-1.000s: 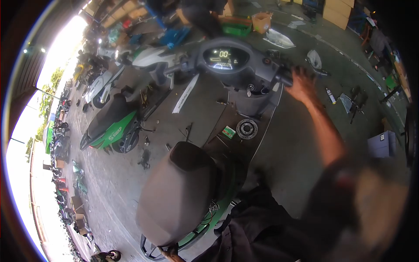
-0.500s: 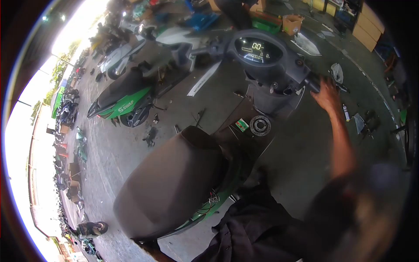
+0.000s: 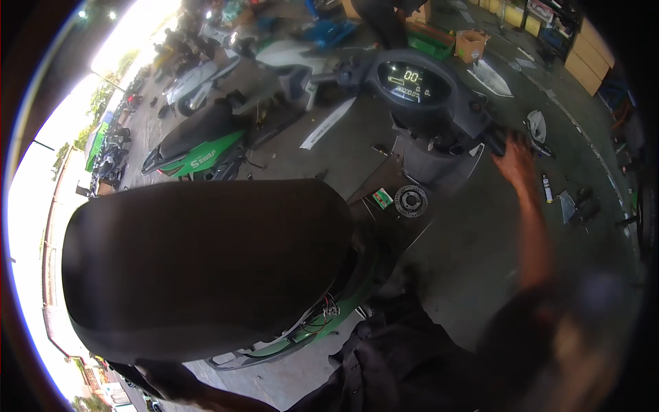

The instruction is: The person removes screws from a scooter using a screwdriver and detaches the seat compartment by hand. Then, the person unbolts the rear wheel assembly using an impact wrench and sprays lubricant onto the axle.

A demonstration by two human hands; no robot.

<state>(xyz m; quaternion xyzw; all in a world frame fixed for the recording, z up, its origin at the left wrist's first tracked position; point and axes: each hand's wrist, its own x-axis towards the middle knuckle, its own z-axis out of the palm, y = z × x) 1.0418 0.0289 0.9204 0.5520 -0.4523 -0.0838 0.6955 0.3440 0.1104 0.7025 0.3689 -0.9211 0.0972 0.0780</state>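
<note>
A scooter stands in front of me, its lit dashboard (image 3: 414,84) at the top. My right hand (image 3: 518,163) is wrapped around the right handlebar grip (image 3: 491,139). The dark seat (image 3: 206,261) is tipped up at its rear and fills the left middle. At its raised lower edge is my left hand (image 3: 165,380), in shadow, with the fingers partly hidden under the seat. Exposed wires (image 3: 331,309) show beside the green side panel (image 3: 312,335). On the footboard lie a brake disc (image 3: 412,201) and a small green-and-white box (image 3: 382,198).
A second scooter (image 3: 202,154) with a green panel stands to the left. Long white trim (image 3: 329,123) lies on the floor beyond. A person (image 3: 384,24) is at the top, near a green crate (image 3: 430,41) and a cardboard box (image 3: 471,45). A small bottle (image 3: 547,188) is on the right.
The seat has swung up at its rear, raised by my left hand, and now looks larger and hides more floor. My right hand stays on the handlebar grip.
</note>
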